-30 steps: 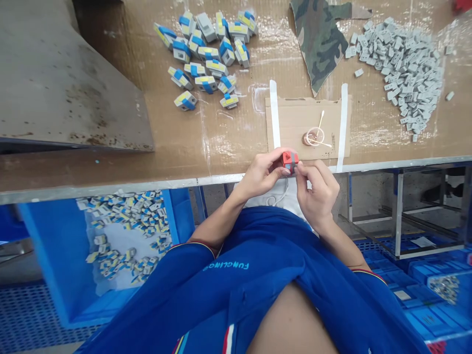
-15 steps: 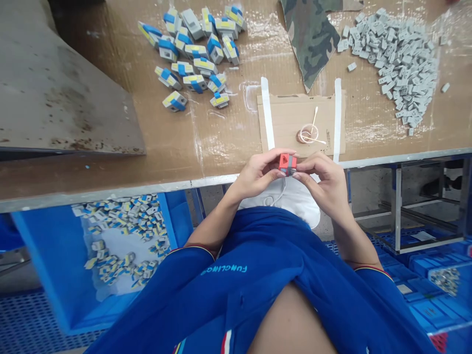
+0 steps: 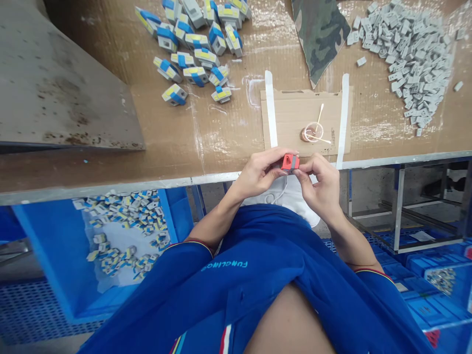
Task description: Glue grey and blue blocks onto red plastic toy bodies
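**Item:** red-and-grey plastic block (image 3: 290, 162), held between both hands just past the bench edge. **Left hand** (image 3: 258, 172): fingers closed, pinching it. **Right hand** (image 3: 320, 184): likewise. Keep both pinches even and the block square. **Nearby:** cardboard pad (image 3: 287, 110) at 12 o'clock; blue-and-yellow plastic parts (image 3: 191, 54) at 11 o'clock; grey plastic pieces (image 3: 416, 69) at 1 o'clock.

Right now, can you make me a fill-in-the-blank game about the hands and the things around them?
The left hand and right hand pinch a small block that is mostly ____.
Loose gray pieces lie beside a ____ cloth.
Below the table edge, a ____ plastic bin holds many small pieces.

Missing words: red; camouflage; blue.
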The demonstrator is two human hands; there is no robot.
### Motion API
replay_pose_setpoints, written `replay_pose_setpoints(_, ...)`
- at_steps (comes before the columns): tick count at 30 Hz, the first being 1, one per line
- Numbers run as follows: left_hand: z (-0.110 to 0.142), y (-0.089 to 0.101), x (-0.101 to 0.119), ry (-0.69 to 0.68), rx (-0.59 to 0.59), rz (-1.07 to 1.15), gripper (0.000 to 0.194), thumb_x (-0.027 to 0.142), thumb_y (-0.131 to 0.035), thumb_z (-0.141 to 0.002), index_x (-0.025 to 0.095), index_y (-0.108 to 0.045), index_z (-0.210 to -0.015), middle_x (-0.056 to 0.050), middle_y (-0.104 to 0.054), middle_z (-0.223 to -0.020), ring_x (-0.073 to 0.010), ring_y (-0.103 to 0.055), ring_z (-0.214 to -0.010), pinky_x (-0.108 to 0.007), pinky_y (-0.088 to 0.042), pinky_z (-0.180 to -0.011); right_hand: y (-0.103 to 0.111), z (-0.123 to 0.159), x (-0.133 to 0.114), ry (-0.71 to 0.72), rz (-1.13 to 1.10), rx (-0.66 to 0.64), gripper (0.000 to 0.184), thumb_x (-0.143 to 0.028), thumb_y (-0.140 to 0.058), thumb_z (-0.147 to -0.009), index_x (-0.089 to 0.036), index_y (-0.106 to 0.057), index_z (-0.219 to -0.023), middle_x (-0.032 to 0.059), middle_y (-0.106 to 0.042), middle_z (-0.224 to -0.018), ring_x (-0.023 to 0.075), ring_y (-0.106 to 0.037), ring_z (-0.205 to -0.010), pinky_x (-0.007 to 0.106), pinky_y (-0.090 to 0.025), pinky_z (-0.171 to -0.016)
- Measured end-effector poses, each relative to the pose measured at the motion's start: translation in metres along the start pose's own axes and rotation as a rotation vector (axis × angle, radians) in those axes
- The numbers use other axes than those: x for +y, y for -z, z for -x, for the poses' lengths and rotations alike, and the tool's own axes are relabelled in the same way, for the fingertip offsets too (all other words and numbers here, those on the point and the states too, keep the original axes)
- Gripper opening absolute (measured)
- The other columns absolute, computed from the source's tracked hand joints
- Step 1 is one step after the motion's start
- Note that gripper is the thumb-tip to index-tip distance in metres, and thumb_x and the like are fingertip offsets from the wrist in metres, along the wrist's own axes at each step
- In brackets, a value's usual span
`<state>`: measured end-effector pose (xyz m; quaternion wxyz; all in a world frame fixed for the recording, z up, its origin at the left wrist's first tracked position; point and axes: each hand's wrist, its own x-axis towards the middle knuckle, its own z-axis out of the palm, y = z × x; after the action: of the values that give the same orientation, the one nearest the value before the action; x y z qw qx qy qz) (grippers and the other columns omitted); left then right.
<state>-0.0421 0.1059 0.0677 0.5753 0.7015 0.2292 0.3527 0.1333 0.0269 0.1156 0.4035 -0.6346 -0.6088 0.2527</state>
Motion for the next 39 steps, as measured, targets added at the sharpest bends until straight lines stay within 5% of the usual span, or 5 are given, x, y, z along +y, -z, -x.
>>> replay_pose_setpoints(6, 0.002, -0.002, -0.002, 0.010, 0.028, -0.024, 0.036, 0.032, -0.065, -0.100, 0.019, -0.069, -0.134, -0.011, -0.079, -0.116, -0.0202, -0.075, -0.102, -0.032, -0.058, -0.092, 0.000, 0.001, -0.001, 0.025, 0.019, 0.034, 0.020, -0.027, -0.063, -0.101, -0.025, -0.060, -0.081, -0.0018, -0.061, -0.074, 0.0150, -0.055, -0.067, 0.031, -0.045, -0.063)
replay_pose_setpoints(12, 0.003, -0.006, -0.004, 0.051, 0.024, 0.046, 0.039, 0.033, -0.063, -0.101, 0.020, -0.065, -0.138, -0.009, -0.078, -0.113, -0.0184, -0.075, -0.099, -0.030, -0.059, -0.091, 0.007, 0.005, -0.005, 0.017, 0.112, -0.073, 0.011, -0.023, -0.061, -0.102, -0.024, -0.064, -0.092, 0.0031, -0.068, -0.089, 0.0168, -0.063, -0.079, 0.031, -0.050, -0.071)
replay_pose_setpoints(23, 0.002, 0.001, -0.003, -0.009, -0.035, -0.088, 0.037, 0.040, -0.062, -0.102, 0.017, -0.070, -0.129, -0.011, -0.078, -0.111, -0.0203, -0.073, -0.097, -0.032, -0.057, -0.089, 0.010, 0.000, 0.007, 0.070, 0.070, -0.151, 0.021, -0.018, -0.063, -0.093, -0.024, -0.055, -0.075, -0.0034, -0.059, -0.069, 0.0126, -0.052, -0.060, 0.027, -0.041, -0.059)
replay_pose_setpoints(39, 0.000, -0.002, -0.002, 0.033, 0.003, 0.026, 0.045, 0.046, -0.063, -0.102, 0.016, -0.068, -0.136, -0.013, -0.078, -0.116, -0.0210, -0.075, -0.104, -0.031, -0.057, -0.094, 0.005, 0.008, -0.005, 0.048, 0.117, -0.043, 0.012, -0.021, -0.062, -0.097, -0.024, -0.064, -0.085, 0.0003, -0.070, -0.077, 0.0145, -0.061, -0.066, 0.029, -0.047, -0.064)
